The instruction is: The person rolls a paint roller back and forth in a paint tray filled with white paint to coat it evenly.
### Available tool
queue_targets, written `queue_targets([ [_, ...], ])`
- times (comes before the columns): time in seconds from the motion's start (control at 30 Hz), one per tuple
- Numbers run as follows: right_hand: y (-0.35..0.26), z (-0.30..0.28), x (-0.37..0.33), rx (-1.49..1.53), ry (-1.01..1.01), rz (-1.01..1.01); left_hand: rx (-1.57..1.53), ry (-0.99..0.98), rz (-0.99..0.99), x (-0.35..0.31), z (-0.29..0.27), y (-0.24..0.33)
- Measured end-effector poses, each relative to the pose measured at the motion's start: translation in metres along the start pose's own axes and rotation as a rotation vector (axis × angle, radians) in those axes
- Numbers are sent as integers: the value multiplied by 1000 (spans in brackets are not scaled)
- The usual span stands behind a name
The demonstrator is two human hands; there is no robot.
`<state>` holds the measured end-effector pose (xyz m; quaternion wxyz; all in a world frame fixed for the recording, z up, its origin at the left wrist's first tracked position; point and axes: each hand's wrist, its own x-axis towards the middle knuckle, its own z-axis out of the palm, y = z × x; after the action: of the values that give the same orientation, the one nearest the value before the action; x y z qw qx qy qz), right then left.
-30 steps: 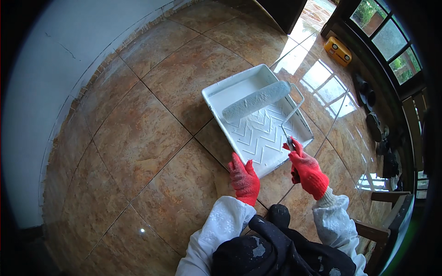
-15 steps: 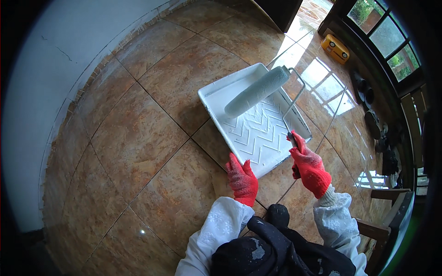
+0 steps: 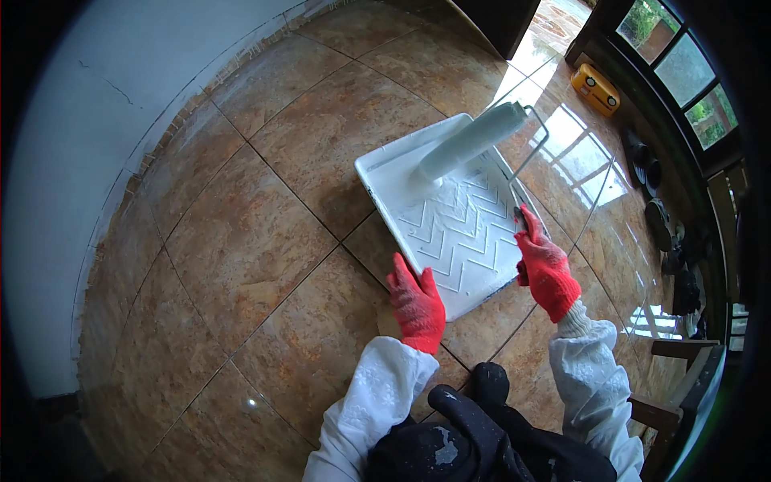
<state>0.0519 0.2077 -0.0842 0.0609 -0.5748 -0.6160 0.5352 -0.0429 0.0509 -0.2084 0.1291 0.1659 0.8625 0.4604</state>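
A white paint tray (image 3: 391, 166) with a zigzag-ribbed slope lies on the tiled floor in front of me, wet with white paint. My right hand (image 3: 550, 275), in a red glove with a pale cuff, is closed around the dark handle of a paint roller (image 3: 478, 140). The roller's bent wire frame reaches over the tray's right wall. Its paint-coated sleeve is tilted, the left end low by the deep part of the tray, the right end raised. My left hand (image 3: 418, 307), also red-gloved, grips the tray's near left edge; some fingertips are hidden.
A cracked white wall (image 3: 104, 161) curves along the left. Far right are a yellow case (image 3: 596, 88), several dark shoes (image 3: 658, 223) and a paned window (image 3: 683, 72). A dark door (image 3: 502, 24) stands at the top. Wooden furniture (image 3: 671, 406) is at the lower right.
The roller has lifted and shifted away to the right over the tray, with my right hand following. My left hand has slid a little along the tray's edge. The whole view has shifted slightly.
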Motion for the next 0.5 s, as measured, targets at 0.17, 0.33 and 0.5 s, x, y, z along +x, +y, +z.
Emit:
queue_targets([
  [0.17,8,15,-9,-20,-161,4,40,41,-47,11,13,-9],
  [0.33,11,1,-22,-28,-78,135,-13,13,-78,9,10,-1],
  [0.5,15,-12,9,26,35,37,92,73,80,8,22,-15],
])
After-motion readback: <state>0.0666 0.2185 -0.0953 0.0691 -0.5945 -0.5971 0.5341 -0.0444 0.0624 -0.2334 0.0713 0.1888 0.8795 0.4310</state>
